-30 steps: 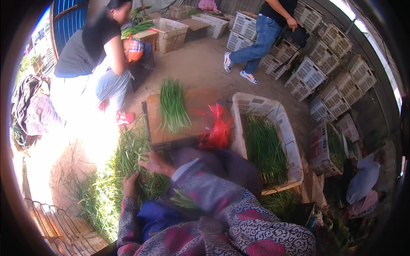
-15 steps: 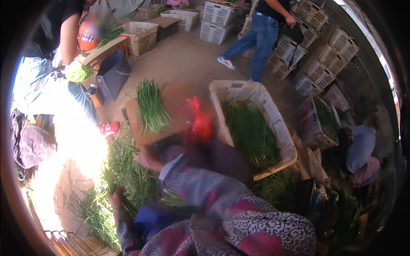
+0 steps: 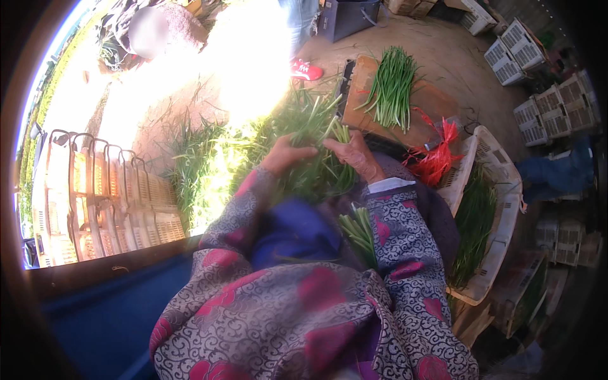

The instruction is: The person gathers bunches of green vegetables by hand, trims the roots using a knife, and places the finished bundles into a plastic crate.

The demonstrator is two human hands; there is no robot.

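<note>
My right hand [image 3: 358,158] is closed around a small bunch of chives [image 3: 342,133], their pale stalk ends sticking up past the thumb. Just left of it is my left hand [image 3: 288,155], thumb pointing toward the right one. Motion smears it, and its other fingers are hidden against the greens. Under and beyond both hands spreads a heap of loose chives [image 3: 247,152], partly bleached by sunlight. Another bunch of stalks [image 3: 359,234] lies on my lap beside my right forearm. A neat bundle of chives [image 3: 394,88] rests on a brown board [image 3: 437,101] ahead.
Red plastic strings [image 3: 437,152] lie at the board's near right corner. At right stands a white crate [image 3: 500,253] holding chives. Stacked baskets [image 3: 114,196] stand at left, near a blue panel [image 3: 114,310]. A red shoe [image 3: 306,69] shows beyond the heap.
My view has swung left, so the board and crate sit further right. My hands, apart before, have come close together over the heap. The right hand now shows a bunch of chives.
</note>
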